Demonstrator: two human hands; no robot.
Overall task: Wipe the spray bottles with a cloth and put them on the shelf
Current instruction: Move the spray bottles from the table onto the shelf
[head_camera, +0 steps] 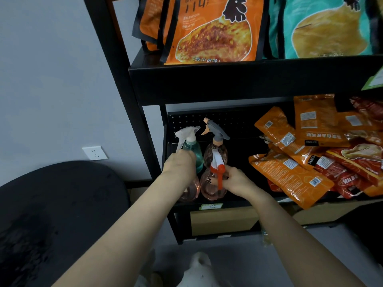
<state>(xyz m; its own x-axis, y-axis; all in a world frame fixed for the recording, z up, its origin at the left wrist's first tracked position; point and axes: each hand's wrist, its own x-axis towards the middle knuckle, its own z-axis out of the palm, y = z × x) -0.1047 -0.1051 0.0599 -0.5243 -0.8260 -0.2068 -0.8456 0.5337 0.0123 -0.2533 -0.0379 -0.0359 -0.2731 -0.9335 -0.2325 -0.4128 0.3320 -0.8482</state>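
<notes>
Several spray bottles stand at the left end of the black lower shelf [238,204]. At the back are a teal bottle [195,151] with a white trigger and a pink bottle [215,152] with a grey and orange trigger. In front, my right hand [236,181] grips the neck of a pink bottle [210,191] with a red and white trigger, which rests on the shelf. My left hand [180,166] is curled over the top of another pink bottle [190,192] beside it, hiding its head. A white cloth-like thing [199,266] lies low between my arms.
Orange and red snack packets [290,175] are heaped on the right of the same shelf. Larger bags [213,32] stand on the shelf above. Cardboard boxes [223,222] sit underneath. A dark round seat [51,214] is at the left, and a wall socket [95,153].
</notes>
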